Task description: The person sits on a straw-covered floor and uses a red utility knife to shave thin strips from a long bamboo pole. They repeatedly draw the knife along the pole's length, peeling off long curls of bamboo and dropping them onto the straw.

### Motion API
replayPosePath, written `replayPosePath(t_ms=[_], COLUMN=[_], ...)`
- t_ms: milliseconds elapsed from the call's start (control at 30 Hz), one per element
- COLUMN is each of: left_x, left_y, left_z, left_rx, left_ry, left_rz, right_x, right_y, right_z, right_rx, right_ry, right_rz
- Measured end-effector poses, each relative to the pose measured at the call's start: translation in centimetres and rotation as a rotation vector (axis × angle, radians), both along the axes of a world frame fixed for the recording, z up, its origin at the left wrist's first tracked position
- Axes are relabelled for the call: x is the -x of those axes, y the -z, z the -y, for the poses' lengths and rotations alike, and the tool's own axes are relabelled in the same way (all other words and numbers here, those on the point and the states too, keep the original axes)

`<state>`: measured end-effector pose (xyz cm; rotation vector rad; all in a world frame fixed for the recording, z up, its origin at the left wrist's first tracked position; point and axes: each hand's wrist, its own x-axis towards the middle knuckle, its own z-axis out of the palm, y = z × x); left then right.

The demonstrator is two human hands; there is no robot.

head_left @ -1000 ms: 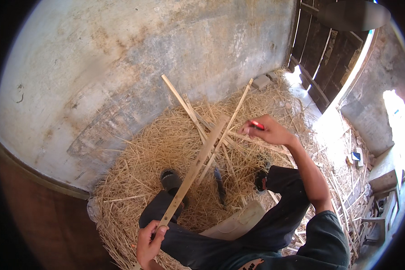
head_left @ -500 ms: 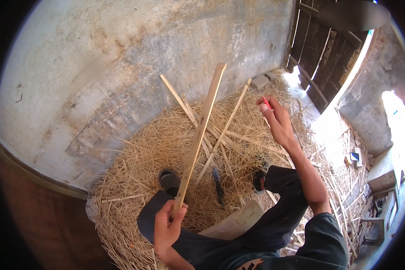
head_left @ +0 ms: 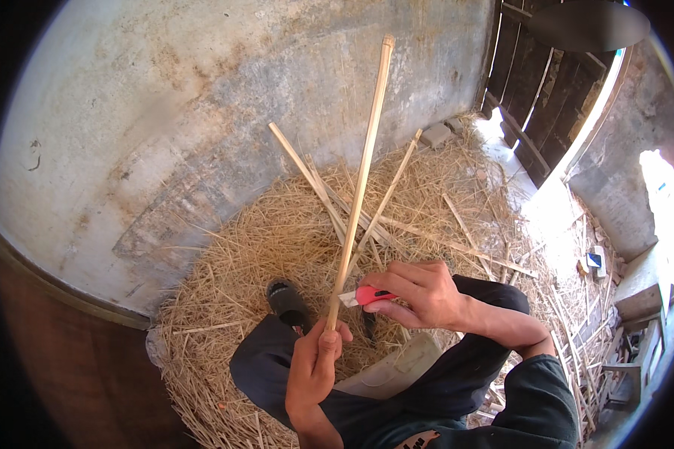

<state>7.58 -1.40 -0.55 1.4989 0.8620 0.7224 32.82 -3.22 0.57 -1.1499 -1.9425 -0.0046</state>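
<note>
A long, pale bamboo strip (head_left: pixel 365 168) slants up and away in front of me. Its near end is gripped in my left hand (head_left: pixel 314 367), fingers wrapped round it. My right hand (head_left: pixel 423 295) is closed on a red utility knife (head_left: pixel 374 295). The bare blade meets or nearly meets the strip's edge just above my left fist; whether it cuts in I cannot tell. Below the knife, a dark tool (head_left: pixel 368 326), mostly hidden, lies on the straw-like shavings.
Bamboo shavings (head_left: pixel 232 284) cover the floor, with more strips (head_left: pixel 388 191) crossed against the stained wall (head_left: pixel 277 67). A pale, low block or container (head_left: pixel 397 367) sits between my legs. A sandal (head_left: pixel 286 299) shows at left, a plank door (head_left: pixel 535 86) at far right.
My right hand has come down and left, bringing the knife to the strip. My left hand has shifted right and turned the strip, which now shows its narrow edge and reaches higher.
</note>
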Motion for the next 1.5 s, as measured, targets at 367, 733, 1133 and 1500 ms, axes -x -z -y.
replayPosePath(t_ms=[367,733,1133,1500], left_x=[-0.9,-1.3,-1.7,-1.2], left_y=[0.4,-0.1,0.5,0.8], left_z=[0.3,0.9,1.0,1.0], left_rx=[-0.049,-0.166,-0.263,-0.273], left_ry=[-0.001,-0.092,-0.150,-0.157], left_rz=[-0.039,-0.208,-0.284,-0.334], right_x=[0.5,0.2,0.0,-0.1], right_y=[0.2,-0.5,-0.3,-0.4], right_z=[0.3,0.2,-0.6,-1.2], right_rx=[-0.039,0.003,-0.028,-0.030], right_ry=[0.021,0.102,0.115,0.155], right_rz=[0.028,0.056,0.093,0.084])
